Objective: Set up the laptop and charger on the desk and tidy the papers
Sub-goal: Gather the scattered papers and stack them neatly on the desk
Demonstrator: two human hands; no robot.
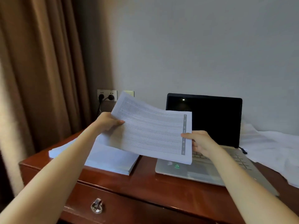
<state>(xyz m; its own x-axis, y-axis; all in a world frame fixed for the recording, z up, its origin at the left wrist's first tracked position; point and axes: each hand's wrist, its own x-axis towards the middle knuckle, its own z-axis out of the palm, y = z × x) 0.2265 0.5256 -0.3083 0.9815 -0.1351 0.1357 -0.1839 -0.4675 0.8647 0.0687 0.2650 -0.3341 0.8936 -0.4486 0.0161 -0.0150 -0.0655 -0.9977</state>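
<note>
I hold a thin sheaf of gridded papers (153,131) in the air above the desk. My left hand (107,121) pinches its left edge and my right hand (199,142) pinches its right edge. Below it, on the left of the reddish wooden desk (145,188), lies a thick stack of white paper (111,159). An open silver laptop (208,168) with a dark screen stands on the right, partly hidden by the held sheets. A dark cable is plugged in at the laptop's right side (242,150). Black plugs sit in the wall socket (107,95).
Brown curtains (40,78) hang on the left. A white cloth or bedding (271,146) lies to the right of the laptop. The desk drawer has a metal ring pull (96,206) at the front. A plain wall rises behind the desk.
</note>
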